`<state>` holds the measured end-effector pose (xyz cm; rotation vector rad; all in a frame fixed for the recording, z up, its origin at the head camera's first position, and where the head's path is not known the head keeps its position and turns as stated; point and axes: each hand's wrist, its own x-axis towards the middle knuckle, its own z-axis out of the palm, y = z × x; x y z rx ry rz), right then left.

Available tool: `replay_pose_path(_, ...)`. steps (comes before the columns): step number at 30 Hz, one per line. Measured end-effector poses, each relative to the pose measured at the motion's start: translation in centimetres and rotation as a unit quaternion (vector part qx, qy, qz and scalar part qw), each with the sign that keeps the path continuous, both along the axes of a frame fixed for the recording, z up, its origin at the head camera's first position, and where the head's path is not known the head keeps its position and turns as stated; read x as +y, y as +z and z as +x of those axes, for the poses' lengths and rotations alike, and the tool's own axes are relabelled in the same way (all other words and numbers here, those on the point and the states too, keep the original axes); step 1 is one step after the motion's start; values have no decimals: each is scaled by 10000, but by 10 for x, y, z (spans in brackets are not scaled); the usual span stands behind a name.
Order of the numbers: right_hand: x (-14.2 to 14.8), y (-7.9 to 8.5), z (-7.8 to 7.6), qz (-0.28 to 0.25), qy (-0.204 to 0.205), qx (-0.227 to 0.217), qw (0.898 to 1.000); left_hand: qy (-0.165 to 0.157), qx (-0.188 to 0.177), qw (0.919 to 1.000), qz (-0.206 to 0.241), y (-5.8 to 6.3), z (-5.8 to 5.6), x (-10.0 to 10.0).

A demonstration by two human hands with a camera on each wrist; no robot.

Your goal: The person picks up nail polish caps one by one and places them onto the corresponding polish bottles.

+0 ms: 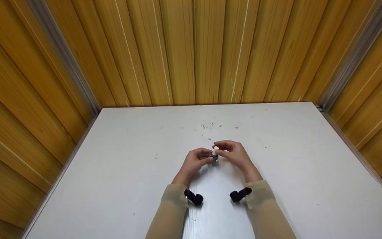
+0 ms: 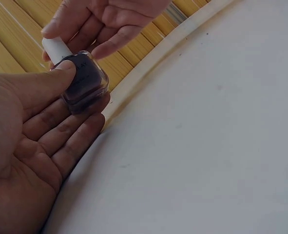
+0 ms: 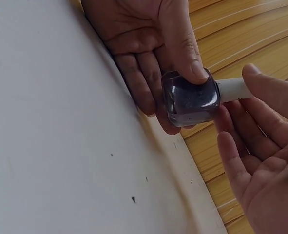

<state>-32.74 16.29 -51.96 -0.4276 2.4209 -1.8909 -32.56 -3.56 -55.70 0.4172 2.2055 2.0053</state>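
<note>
A small glass bottle of dark purple nail polish [image 3: 190,105] with a white cap [image 3: 232,89] is held between both hands above the table. My left hand [image 1: 195,161] pinches the glass body, thumb on its front face and fingers behind it. The thumb and fingers of my right hand [image 1: 236,154] grip the white cap. In the left wrist view the bottle [image 2: 87,85] tilts, its cap up and to the left, seated at the neck. Faint lettering shows on the glass under the left thumb.
The white table [image 1: 128,172] carries dark specks and scuffs [image 1: 207,125] beyond the hands. Wood-patterned panels [image 1: 177,49] wall in the back and both sides. Black wrist cameras [image 1: 196,198] sit on the sleeves.
</note>
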Motion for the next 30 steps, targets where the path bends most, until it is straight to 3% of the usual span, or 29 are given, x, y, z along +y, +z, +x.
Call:
replay_pose_path(10,0,0,-1,225,30,-16,9997,-16,-62,9999,136,1,1,0)
replay_pose_path(15,-4,12,5,371,-114,-65,9992,-39,-44,9999,136,2,1,0)
replay_pose_path(20,-3,0,-2,290,-312,-40,9991,-34,-52,9999,142,1,1,0)
replay_pose_path(30,-4,-2,-1,278,-469,-25,9985,-41,-86,9999,39,2,1,-1)
